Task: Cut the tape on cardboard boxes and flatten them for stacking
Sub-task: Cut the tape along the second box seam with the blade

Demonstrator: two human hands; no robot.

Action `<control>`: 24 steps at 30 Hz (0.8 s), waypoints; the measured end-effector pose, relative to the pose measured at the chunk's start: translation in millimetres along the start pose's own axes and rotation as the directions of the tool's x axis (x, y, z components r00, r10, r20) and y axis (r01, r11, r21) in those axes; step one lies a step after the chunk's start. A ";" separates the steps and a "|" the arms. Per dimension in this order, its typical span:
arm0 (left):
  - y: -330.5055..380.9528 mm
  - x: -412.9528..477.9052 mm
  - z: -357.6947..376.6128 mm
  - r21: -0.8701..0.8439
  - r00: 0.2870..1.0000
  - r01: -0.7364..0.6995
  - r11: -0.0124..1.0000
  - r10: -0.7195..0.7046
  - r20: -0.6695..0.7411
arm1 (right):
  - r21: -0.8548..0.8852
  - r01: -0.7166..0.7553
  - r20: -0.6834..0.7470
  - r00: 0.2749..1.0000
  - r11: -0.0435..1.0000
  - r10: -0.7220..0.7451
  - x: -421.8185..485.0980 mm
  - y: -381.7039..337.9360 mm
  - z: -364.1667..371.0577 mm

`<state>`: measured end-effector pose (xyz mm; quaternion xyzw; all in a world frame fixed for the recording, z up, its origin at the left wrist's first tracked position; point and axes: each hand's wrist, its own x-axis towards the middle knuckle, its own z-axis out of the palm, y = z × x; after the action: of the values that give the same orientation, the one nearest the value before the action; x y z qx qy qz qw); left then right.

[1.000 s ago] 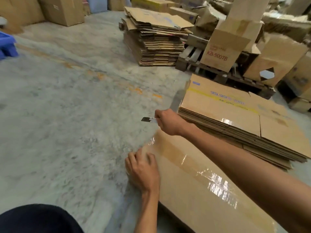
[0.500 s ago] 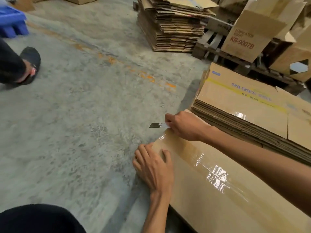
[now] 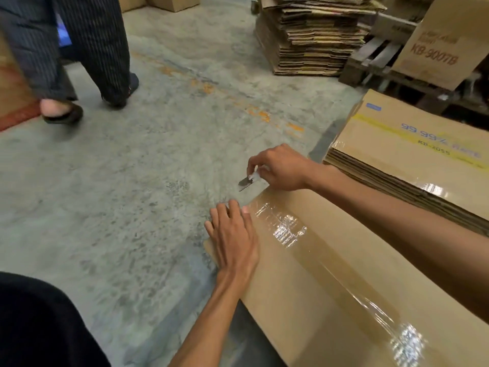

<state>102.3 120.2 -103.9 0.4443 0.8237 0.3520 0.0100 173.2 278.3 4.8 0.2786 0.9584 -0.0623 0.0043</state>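
Tipped downward since half a second ago, the cutter blade [image 3: 246, 181] sits pinched between thumb and fingers of the right hand [image 3: 280, 168], just off the far corner of the cardboard box [image 3: 304, 300] lying on the concrete floor [image 3: 132, 194]; the left hand [image 3: 234, 234] presses flat, fingers straight, on that end beside the glossy tape [image 3: 325, 256]. A clean cut likely means seating the tip at the tape's end and drawing along the seam, clear of the bracing fingers
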 end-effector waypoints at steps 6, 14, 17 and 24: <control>-5.2 0.0 -1.2 -0.071 0.997 0.061 0.996 -0.064 -0.034 | -0.091 0.061 0.187 0.981 0.994 -0.043 17.0 -18.2 -5.9; -3.8 0.4 -7.6 -0.136 0.996 0.081 0.987 -0.083 -0.010 | -0.146 0.080 0.314 0.949 0.986 -0.030 21.7 -31.2 1.4; -6.0 -0.4 -6.8 -0.150 0.995 0.100 0.984 -0.102 -0.004 | -0.181 0.084 0.311 0.950 0.980 -0.024 24.2 -33.5 0.4; -7.7 -1.1 -5.1 -0.156 0.993 0.119 0.981 -0.118 0.013 | -0.209 0.139 0.415 0.909 0.968 -0.041 27.6 -38.7 0.9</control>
<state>95.8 113.7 -105.0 0.3931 0.8185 0.4135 0.0674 129.1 260.5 7.2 0.2123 0.9489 -0.0060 0.2334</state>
